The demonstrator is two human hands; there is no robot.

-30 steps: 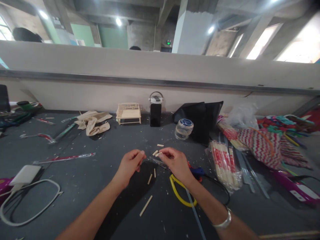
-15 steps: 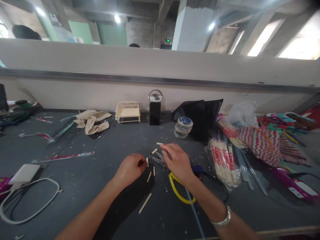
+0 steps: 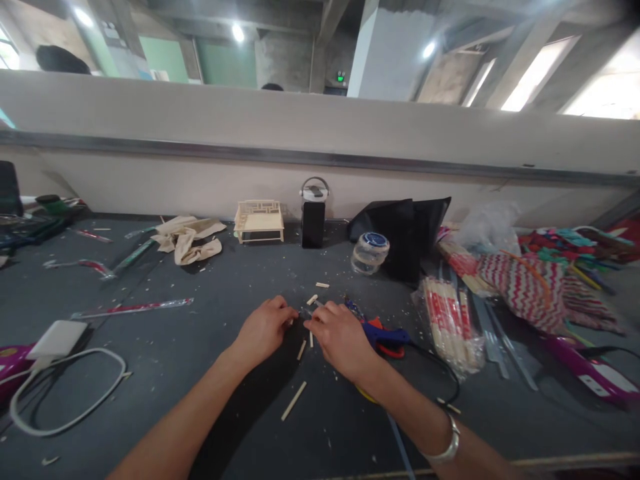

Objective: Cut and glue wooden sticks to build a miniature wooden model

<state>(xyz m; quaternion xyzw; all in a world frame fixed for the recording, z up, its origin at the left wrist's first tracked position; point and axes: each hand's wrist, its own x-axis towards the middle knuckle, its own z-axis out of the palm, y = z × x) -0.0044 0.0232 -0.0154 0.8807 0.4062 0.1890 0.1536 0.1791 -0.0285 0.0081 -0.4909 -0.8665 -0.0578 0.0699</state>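
Observation:
My left hand [image 3: 267, 328] is closed in a pinch near the middle of the table. The small wooden stick it held half a second ago is hidden by the fingers now. My right hand [image 3: 343, 337] faces it, fingers curled together, tips slightly apart from the left ones; what they hold is hidden. A pointed metal tool shows partly beside the right fingers. Just beyond the hands lie two short wooden sticks [image 3: 312, 300]. Nearer to me are several more, including a longer stick [image 3: 293, 401]. A blue glue gun [image 3: 385, 335] lies right of my right hand.
At the back stand a miniature wooden bench [image 3: 259, 222], a phone [image 3: 313, 225] and a clear jar [image 3: 370, 255]. Bagged sticks [image 3: 447, 323] and knitted cloth [image 3: 523, 287] lie right. Crumpled beige cloth [image 3: 187, 239], a white charger [image 3: 59, 341] and its cable are left.
The small wooden stick passed from my right fingers to my left. My right hand has moved left and down towards the left hand, covering most of the yellow loop.

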